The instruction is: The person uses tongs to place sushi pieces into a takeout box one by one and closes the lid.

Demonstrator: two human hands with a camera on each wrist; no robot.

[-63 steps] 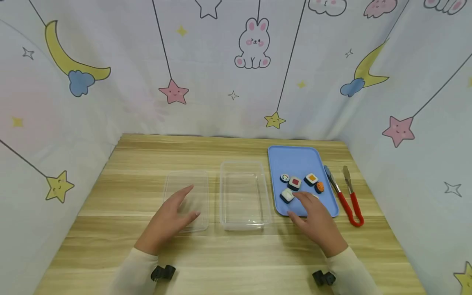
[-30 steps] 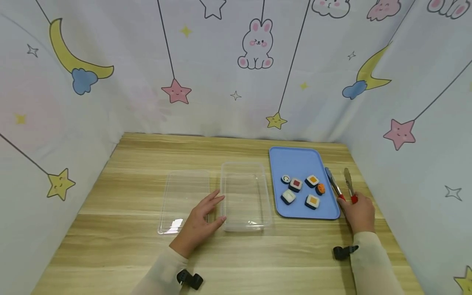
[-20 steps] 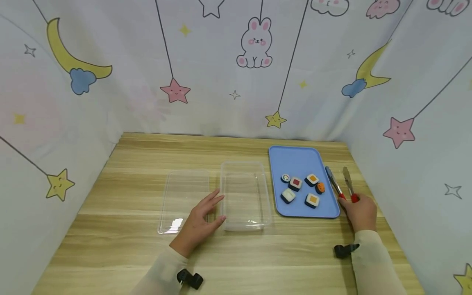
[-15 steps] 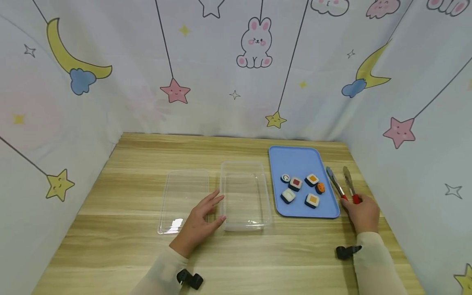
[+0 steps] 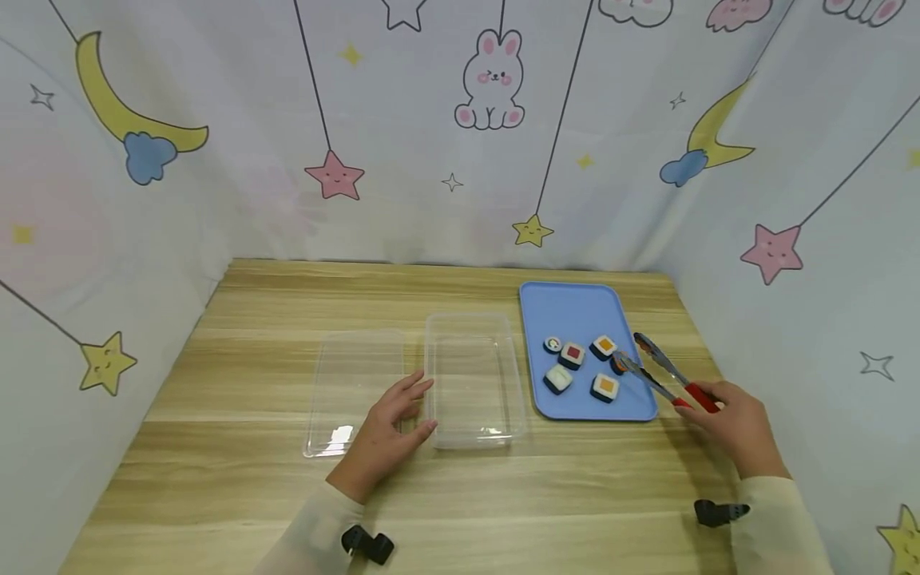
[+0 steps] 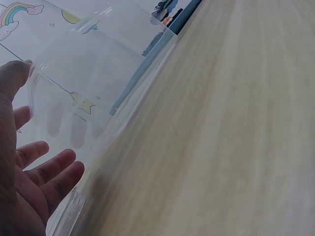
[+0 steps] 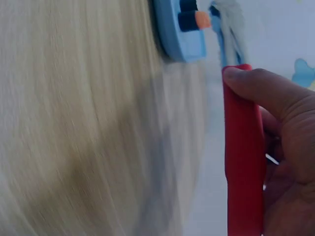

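My right hand (image 5: 740, 427) grips red-handled metal tongs (image 5: 664, 367) by their handles. In the right wrist view the thumb lies along the red handle (image 7: 243, 152). The tongs' tips are apart and reach over the right edge of a blue tray (image 5: 575, 307), overlapping an orange-topped sushi piece. Several toy sushi pieces (image 5: 604, 387) lie on that tray. My left hand (image 5: 384, 439) has its fingers spread, with fingertips right at the left wall of a clear plastic box (image 5: 474, 435). Nothing is seen inside the box.
A clear flat lid (image 5: 345, 383) lies left of the box, partly under the left hand and forearm in the head view. The wooden table (image 5: 460, 511) ends at a printed curtain (image 5: 410, 216) behind and at both sides.
My right hand has taken hold of the tongs, lifted them off the table and swung their tips left over the tray. Earlier, my left hand moved right to the box and stayed there.
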